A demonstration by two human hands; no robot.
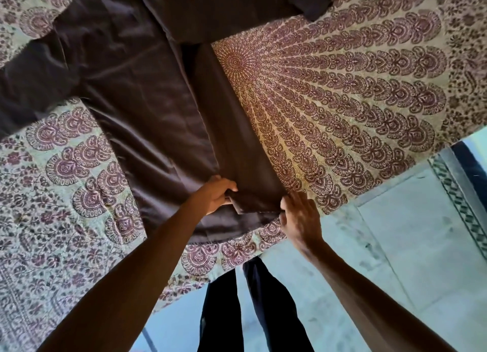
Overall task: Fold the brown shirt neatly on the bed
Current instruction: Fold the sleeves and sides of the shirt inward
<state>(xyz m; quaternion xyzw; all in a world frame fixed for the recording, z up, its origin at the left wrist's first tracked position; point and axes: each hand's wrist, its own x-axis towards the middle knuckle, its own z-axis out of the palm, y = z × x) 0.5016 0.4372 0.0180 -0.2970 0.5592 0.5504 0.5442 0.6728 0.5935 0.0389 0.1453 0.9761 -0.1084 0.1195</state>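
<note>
Head view looks down on the brown shirt (137, 93), which lies spread on the bed (342, 88) with its bottom edge close to the near side of the bed. Some things could go wrong from here. The cloth looks smooth and slippery, so the folded strip (237, 141) on the right could slide open if one grip lets go or pulls harder than the other. A hard tug could drag the whole shirt nearer, and its bottom edge could slip off toward the floor (395, 233). Pulling unevenly could also make new wrinkles or a crooked fold. The left grip (217, 195) has its fingers curled round the folded edge at the bottom of the shirt. The right grip (299, 217) pinches the bottom corner of the strip, near the left one. The shirt is dark brown and a bit shiny. Its right side is turned in over the middle in a long strip. The sleeve (34, 88) on the left sticks out flat, not yet folded. Soft wrinkles run along the body.
</note>
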